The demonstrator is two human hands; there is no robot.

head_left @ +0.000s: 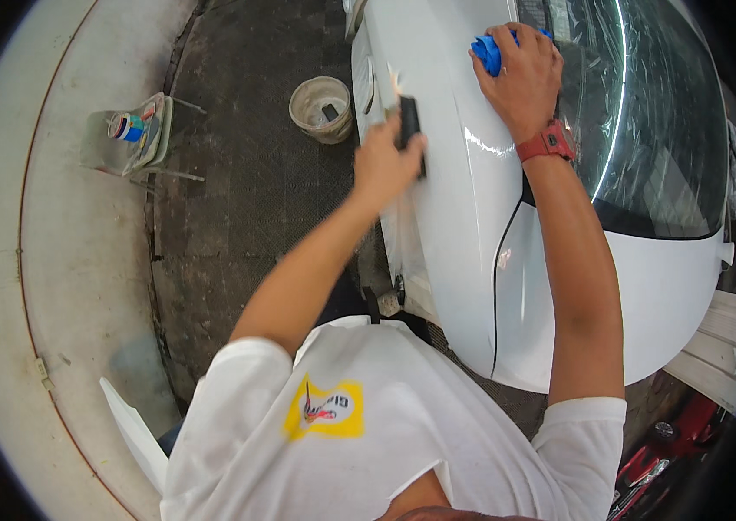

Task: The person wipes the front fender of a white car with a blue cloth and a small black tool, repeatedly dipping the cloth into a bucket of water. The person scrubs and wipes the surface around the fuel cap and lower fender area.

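My left hand (383, 167), somewhat smeared by motion, is closed around a long black sanding block (409, 126). The block lies against the side of a white car body (463, 226). Farther right and higher up, my right hand (526, 78) presses a crumpled blue cloth (487, 57) onto the white panel beside the car window. Its fingers are bent over the cloth and hide part of it. A red watch (548, 143) is on my right wrist. The window glass (637, 113) is covered with wrinkled clear film.
A dirty, pale bucket (320, 108) with a dark block inside stands on the dark floor (246, 174), left of the car. By the left wall (81, 260), a pale chair (155, 130) bears a blue and white tin (127, 127). Something red and shiny (667, 443) shows at lower right.
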